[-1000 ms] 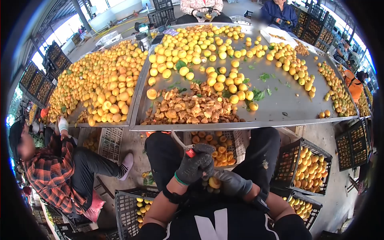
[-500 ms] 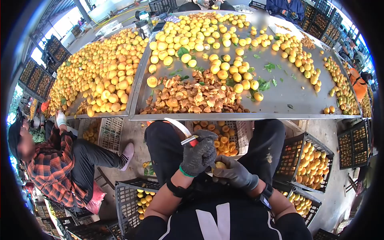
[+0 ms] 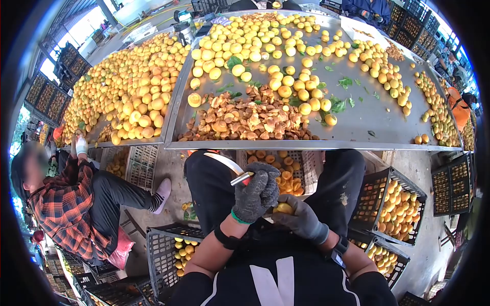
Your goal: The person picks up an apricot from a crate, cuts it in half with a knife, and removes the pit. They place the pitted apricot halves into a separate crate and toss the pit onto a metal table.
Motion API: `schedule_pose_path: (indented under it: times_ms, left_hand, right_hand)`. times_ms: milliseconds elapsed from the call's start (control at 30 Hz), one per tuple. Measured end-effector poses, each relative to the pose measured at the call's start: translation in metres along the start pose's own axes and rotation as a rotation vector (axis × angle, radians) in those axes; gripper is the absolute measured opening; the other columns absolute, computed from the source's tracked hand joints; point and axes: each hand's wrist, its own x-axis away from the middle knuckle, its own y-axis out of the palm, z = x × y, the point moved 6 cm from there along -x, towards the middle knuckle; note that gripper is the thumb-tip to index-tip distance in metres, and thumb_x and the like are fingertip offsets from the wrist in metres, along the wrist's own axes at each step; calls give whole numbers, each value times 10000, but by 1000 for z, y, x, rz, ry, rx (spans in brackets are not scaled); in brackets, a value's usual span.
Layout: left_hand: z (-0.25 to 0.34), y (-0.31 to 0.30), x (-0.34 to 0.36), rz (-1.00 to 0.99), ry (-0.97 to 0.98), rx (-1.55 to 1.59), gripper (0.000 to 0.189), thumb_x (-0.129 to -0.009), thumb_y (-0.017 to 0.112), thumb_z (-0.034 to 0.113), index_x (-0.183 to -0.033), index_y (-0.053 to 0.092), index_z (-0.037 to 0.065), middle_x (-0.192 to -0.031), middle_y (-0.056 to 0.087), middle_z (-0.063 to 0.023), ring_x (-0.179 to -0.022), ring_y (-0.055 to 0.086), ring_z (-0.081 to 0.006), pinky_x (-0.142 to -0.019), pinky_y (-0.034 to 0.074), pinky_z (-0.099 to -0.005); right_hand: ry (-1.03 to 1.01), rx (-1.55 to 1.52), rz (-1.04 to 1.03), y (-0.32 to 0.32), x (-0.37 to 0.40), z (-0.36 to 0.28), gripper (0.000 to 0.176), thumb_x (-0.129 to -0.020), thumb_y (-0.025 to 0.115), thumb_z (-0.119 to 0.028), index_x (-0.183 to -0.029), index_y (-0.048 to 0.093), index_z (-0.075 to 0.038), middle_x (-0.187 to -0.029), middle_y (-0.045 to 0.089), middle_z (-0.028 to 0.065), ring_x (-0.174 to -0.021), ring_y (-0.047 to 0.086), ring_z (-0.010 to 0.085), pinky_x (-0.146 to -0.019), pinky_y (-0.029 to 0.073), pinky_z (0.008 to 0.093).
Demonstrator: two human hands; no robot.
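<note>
My left hand (image 3: 255,193), in a dark grey knit glove with a green cuff, is closed around a curved knife (image 3: 224,164). The knife's pale blade points up and left, and a metal collar and a bit of red handle show above my fist. Beside it my right hand (image 3: 306,220), also gloved in grey, grips a round yellow fruit (image 3: 283,208), partly hidden by the fingers. Both hands are above my lap, close together. Just below the table edge, a crate of cut orange fruit (image 3: 290,183) stands between my knees.
A metal table (image 3: 367,122) ahead carries yellow fruit (image 3: 240,43) and a heap of brownish cut pieces (image 3: 250,120). Black crates of fruit (image 3: 395,209) stand at my right, another crate (image 3: 161,265) at my left. A person in a plaid shirt (image 3: 69,219) sits at far left.
The knife blade has tipped slightly further left and down. More of the fruit shows in my right hand. The person at left has shifted their head and raised their hands a little.
</note>
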Motion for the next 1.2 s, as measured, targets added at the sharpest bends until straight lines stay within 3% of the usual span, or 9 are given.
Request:
schedule_pose_path:
  times_ms: [300, 400, 467, 567, 667, 733, 1033, 1133, 1200]
  left_hand:
    - [-7, 7, 2, -14, -88, 114, 168, -939, 532, 200, -993, 582, 50, -563, 416, 14, -397, 331, -77, -368, 297, -236]
    - [-8, -2, 1, 98, -54, 33, 175, -940, 528, 204, -1002, 575, 48, -568, 415, 21, -380, 312, -75, -356, 289, -239]
    - [-11, -5, 1, 75, -123, 78, 186, -937, 533, 212, -1003, 569, 42, -582, 425, 15, -404, 344, -79, -372, 312, -236]
    - [-15, 1, 1, -6, -192, 21, 214, -931, 544, 228, -1006, 555, 28, -622, 448, 0, -466, 415, -93, -417, 361, -232]
    - [-11, 12, -8, -160, -144, -74, 266, -915, 566, 252, -1017, 543, 7, -695, 479, -27, -576, 493, -123, -499, 421, -231]
    - [6, 22, -13, -190, 57, -183, 285, -908, 573, 256, -1043, 543, 6, -706, 485, -28, -530, 470, -122, -469, 407, -236]
    - [6, 18, -5, -66, 7, 86, 182, -944, 523, 240, -1005, 557, 72, -643, 441, 7, -431, 337, -70, -368, 320, -230]
    - [7, 14, -3, 92, -31, 0, 200, -943, 514, 321, -928, 546, 124, -551, 345, 33, -371, 261, -77, -353, 249, -227]
    - [8, 10, -2, 75, -30, 6, 198, -946, 508, 321, -931, 547, 127, -547, 342, 36, -367, 257, -77, -352, 250, -226]
  right_hand:
    - [-116, 6, 40, 2, 6, 12, 319, -864, 615, -34, -1093, 398, -82, -931, 503, 18, -734, 501, 72, -638, 449, 215]
    - [-247, 212, 80, 4, 7, 7, 340, -864, 627, -69, -1103, 387, -91, -914, 499, 22, -701, 487, 71, -593, 430, 204]
    - [41, -278, 35, 5, 6, 19, 323, -865, 631, -100, -1094, 403, -96, -882, 503, 21, -656, 474, 71, -553, 397, 190]
    - [118, -320, -51, 5, 4, 17, 320, -865, 636, -128, -1092, 412, -100, -865, 522, 24, -610, 458, 66, -535, 372, 178]
    - [44, -418, -10, 5, 3, 10, 328, -865, 637, -122, -1105, 414, -105, -875, 543, 25, -616, 463, 59, -532, 373, 178]
    - [59, -363, -10, 2, 4, 8, 338, -866, 635, -120, -1116, 406, -103, -904, 546, 28, -634, 468, 55, -544, 383, 177]
    - [-78, -229, -23, 9, 8, 4, 322, -873, 606, -68, -1117, 396, -79, -982, 519, 24, -734, 477, 53, -653, 418, 184]
    - [-143, -129, -11, 10, 10, 0, 326, -868, 602, -47, -1117, 395, -77, -967, 509, 26, -738, 482, 62, -655, 423, 189]
    - [-168, -62, -5, 12, 10, -2, 331, -864, 601, -36, -1119, 393, -76, -955, 505, 28, -734, 485, 67, -648, 424, 190]
